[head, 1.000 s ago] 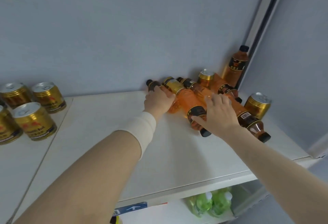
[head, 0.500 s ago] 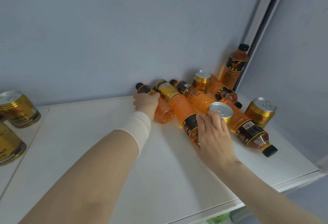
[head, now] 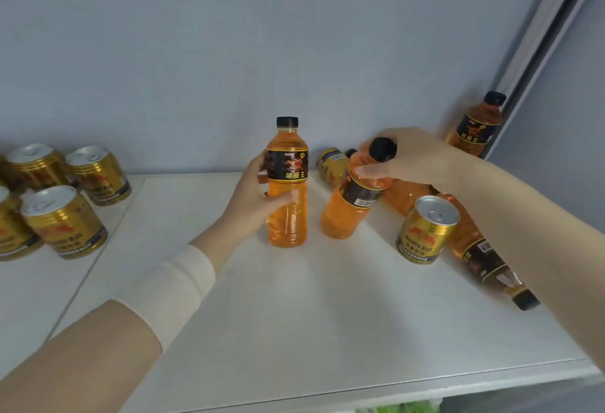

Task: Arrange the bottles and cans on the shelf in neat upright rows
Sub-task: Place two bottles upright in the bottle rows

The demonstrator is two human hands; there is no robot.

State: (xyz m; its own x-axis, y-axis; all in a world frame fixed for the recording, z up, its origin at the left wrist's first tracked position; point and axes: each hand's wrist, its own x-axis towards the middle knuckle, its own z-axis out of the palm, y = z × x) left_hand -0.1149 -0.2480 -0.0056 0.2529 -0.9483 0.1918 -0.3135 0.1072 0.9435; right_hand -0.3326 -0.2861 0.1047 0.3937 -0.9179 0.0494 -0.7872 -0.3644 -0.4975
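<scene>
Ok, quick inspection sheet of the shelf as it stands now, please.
Surface: white shelf, two panels meeting at left.
Job's things: upright bottle standing mid-shelf; tilted bottle beside it, base on the shelf; corner bottle upright; gold can upright at right; dark bottle lying beneath the right forearm; other bottles lying behind.
Clutter: nothing seen.
Hands: left hand grips the upright bottle's middle; right hand grips the tilted bottle's neck.
Cables: nothing seen.
Surroundings: blue-grey wall; left cans upright in a group; something green below the shelf.
</scene>
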